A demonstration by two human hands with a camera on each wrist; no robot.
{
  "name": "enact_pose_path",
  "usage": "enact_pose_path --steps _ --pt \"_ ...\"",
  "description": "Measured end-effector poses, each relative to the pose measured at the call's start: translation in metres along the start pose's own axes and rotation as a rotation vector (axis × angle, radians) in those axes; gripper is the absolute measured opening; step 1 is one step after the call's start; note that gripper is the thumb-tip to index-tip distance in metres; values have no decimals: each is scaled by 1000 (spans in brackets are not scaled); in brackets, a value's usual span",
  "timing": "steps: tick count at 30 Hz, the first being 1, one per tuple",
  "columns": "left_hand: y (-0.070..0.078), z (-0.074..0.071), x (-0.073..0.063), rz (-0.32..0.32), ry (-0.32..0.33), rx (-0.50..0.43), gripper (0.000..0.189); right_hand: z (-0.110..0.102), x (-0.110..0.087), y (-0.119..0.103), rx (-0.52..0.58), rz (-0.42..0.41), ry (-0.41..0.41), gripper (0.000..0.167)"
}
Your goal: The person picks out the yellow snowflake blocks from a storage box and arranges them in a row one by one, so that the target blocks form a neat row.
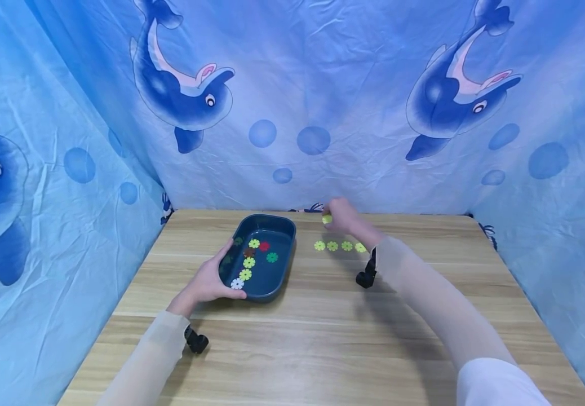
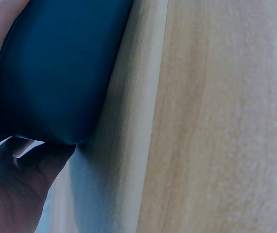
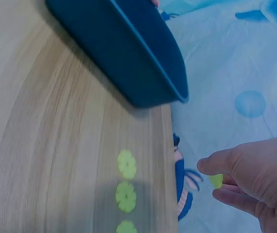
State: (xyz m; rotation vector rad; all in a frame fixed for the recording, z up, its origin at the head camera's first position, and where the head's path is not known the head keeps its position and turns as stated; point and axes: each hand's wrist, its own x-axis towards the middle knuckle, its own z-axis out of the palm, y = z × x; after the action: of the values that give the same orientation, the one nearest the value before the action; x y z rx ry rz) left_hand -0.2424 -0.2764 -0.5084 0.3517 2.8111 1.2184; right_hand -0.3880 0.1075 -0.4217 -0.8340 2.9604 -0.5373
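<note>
A dark blue plastic bin (image 1: pixel 287 265) stands on the table, left of the middle. My left hand (image 1: pixel 212 281) grips its near left corner, thumb along the near wall and fingers on the left side. Inside lie several flower-shaped discs: yellow-green, a red disc (image 1: pixel 264 246), a green disc (image 1: pixel 271 257), a brown disc (image 1: pixel 249 252) and a white disc (image 1: pixel 237 283). My right hand (image 1: pixel 342 216) is above the table's far edge, pinching a yellow-green disc (image 3: pixel 217 181) between thumb and fingers. Below that hand, a row of yellow-green discs (image 1: pixel 332 246) lies on the wood, partly beside my forearm.
The wooden table (image 1: pixel 292 349) ends at a blue curtain (image 1: pixel 353 169) with dolphins, which hangs behind it and on both sides. Black wrist cameras (image 1: pixel 366 276) are strapped to both arms.
</note>
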Motion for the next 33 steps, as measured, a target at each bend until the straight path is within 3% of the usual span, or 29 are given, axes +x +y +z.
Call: enact_pose_path --steps 18,33 --pt "0 0 1 0 3 -11 142 4 -31 48 59 137 -52 40" --pt "0 -1 0 -13 1 -5 142 2 -47 71 -7 139 -68 37"
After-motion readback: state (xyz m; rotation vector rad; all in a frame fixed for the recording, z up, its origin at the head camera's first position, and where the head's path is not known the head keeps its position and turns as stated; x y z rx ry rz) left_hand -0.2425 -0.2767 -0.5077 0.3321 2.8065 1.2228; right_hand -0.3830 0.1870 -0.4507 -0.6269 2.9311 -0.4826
